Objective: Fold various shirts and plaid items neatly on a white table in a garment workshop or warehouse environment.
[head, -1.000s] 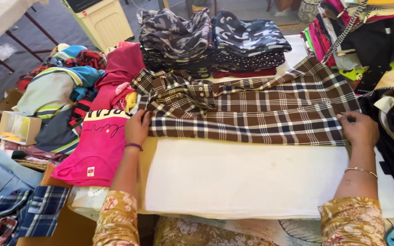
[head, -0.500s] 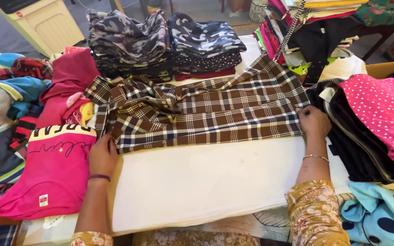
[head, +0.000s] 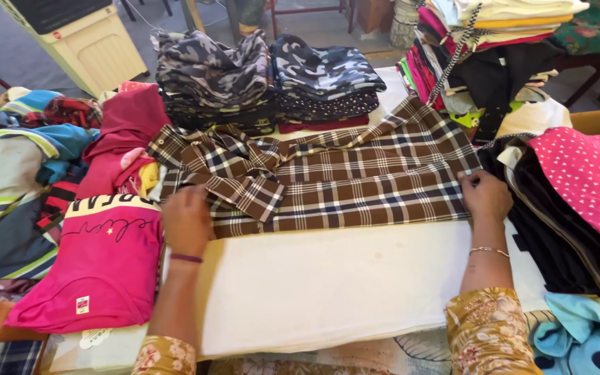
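Since half a second earlier, one sleeve of the plaid shirt (head: 327,177) had been folded in across its left half, and the left hand (head: 186,221) had shifted a little inward along the lower edge. The right hand (head: 484,196) stayed at the shirt's right corner.

Both forearms were cut off at the bottom of the view. Left fingers were hidden behind the back of the hand, so whether they gripped cloth or only pressed on it could not be told. Right fingers (head: 468,179) were together, pinching the shirt's edge.

The shirt lay flat on a white cloth (head: 327,285) covering the desk, stretched between the two hands, its far edge touching two stacks of folded camouflage garments (head: 265,76). A pink shirt (head: 98,264) lay just beside the left hand, part of its print covered by a fold. Dark clothes and a pink dotted garment (head: 584,180) were piled just beside the right hand, running out of view.
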